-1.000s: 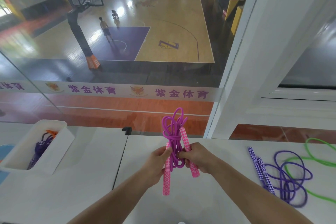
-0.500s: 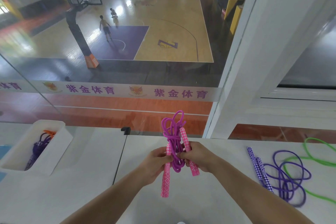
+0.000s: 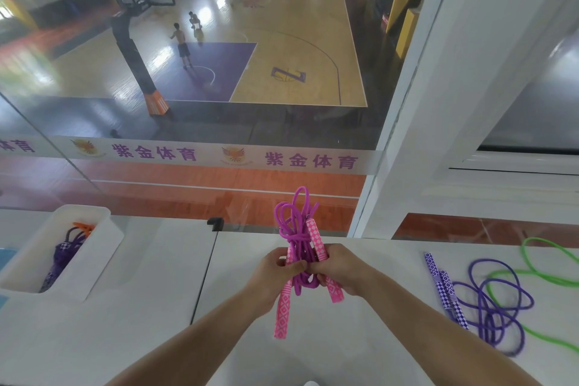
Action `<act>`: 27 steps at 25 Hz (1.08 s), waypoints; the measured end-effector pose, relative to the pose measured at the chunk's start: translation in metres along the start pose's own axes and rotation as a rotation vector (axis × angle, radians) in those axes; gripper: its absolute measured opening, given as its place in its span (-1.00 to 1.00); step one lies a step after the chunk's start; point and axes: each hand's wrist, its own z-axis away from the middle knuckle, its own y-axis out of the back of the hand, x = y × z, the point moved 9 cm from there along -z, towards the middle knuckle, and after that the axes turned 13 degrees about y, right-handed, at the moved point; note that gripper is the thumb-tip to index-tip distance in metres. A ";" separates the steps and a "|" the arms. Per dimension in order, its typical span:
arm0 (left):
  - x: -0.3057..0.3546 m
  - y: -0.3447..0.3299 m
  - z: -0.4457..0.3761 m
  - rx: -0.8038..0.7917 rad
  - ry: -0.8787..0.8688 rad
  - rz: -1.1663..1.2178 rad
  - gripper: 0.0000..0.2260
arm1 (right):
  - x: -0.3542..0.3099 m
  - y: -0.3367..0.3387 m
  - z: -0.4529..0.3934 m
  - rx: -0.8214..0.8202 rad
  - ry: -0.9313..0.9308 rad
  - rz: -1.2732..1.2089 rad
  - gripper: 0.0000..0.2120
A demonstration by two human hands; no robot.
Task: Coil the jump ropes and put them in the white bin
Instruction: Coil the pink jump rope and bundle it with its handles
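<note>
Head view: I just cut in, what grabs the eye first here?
The pink-handled jump rope, bundled into a coil, is held up at centre over the white table, with the left hand and right hand gripping it. At right lie an uncoiled purple rope and a green rope; at far left the white bin already holds a dark purple rope.

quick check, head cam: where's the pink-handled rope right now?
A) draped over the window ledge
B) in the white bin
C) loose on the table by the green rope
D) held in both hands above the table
D: the left hand and right hand both grip the bundled pink-handled rope above the table; the white bin holds only a purple rope.
</note>
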 end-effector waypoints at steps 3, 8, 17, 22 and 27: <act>0.001 0.000 -0.001 -0.023 0.063 -0.058 -0.77 | 0.005 0.002 -0.001 0.023 -0.020 -0.012 -0.87; -0.002 -0.006 0.003 -0.131 0.199 -0.157 -0.67 | 0.011 -0.003 0.000 -0.007 -0.035 -0.041 -0.86; 0.002 -0.018 0.003 -0.245 0.132 -0.006 -0.53 | 0.004 -0.017 0.000 -0.093 -0.021 -0.161 -0.79; 0.004 -0.025 0.008 -0.323 0.126 0.060 -0.52 | -0.001 -0.013 0.000 -0.126 -0.007 -0.081 -0.76; 0.005 -0.018 -0.005 -0.200 0.095 -0.037 -0.51 | 0.006 -0.004 -0.003 -0.011 -0.013 0.013 -0.90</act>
